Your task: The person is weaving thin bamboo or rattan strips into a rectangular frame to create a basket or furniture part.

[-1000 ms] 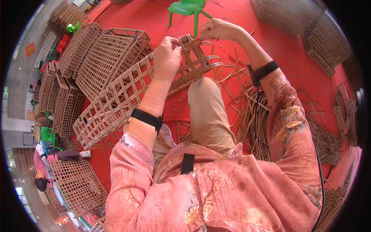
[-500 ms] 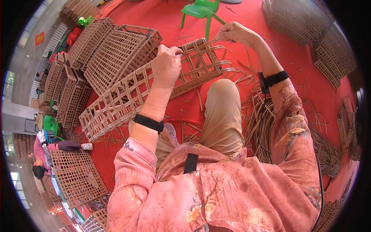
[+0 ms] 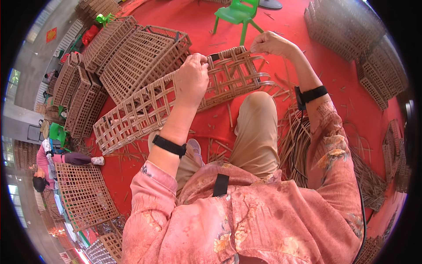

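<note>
Slanting lengthwise to upper right, wicker basket (image 3: pixel 157 97), left grip (image 3: pixel 192 75) clamping it, right grip (image 3: pixel 271 45) together

R hand (image 3: pixel 271 44) now farther from L hand (image 3: pixel 192 77); more basket rim (image 3: pixel 229 53) showing btwn.

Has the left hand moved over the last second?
Yes. Judged against the stacked baskets behind it, the left hand has shifted leftward and a little nearer the person's body.
</note>
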`<state>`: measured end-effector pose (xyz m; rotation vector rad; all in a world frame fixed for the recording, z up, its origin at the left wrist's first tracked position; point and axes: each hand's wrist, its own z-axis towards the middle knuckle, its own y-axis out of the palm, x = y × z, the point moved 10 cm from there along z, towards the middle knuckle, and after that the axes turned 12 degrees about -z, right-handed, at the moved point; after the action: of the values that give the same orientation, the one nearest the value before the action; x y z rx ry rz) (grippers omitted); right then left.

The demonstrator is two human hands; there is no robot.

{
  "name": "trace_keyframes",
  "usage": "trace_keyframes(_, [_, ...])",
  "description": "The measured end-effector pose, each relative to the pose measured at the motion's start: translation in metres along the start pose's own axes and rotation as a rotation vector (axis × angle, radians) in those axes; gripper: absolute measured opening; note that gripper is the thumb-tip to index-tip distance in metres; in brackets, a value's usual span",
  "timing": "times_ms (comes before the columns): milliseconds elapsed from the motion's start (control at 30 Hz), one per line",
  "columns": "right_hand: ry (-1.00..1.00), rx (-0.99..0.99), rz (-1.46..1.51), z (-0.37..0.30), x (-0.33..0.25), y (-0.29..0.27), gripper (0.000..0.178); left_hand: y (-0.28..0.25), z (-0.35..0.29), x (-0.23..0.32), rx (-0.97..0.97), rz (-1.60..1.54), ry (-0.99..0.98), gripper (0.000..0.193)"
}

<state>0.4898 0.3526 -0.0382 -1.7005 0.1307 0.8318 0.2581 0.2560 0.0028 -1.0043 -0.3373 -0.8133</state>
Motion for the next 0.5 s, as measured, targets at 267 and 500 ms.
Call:
trace_keyframes(267, [-0.035,-0.016,0.145,0.006,-0.002,0.014,0.018,0.022,-0.005,-0.016,-0.126,0.178,-0.112,0.018])
trace_keyframes(500, [0.034,0.02,0.108,-0.004,0.0,0.012,0.024,0.003,0.004,-0.046,0.051,-0.355,-0.262,0.01])
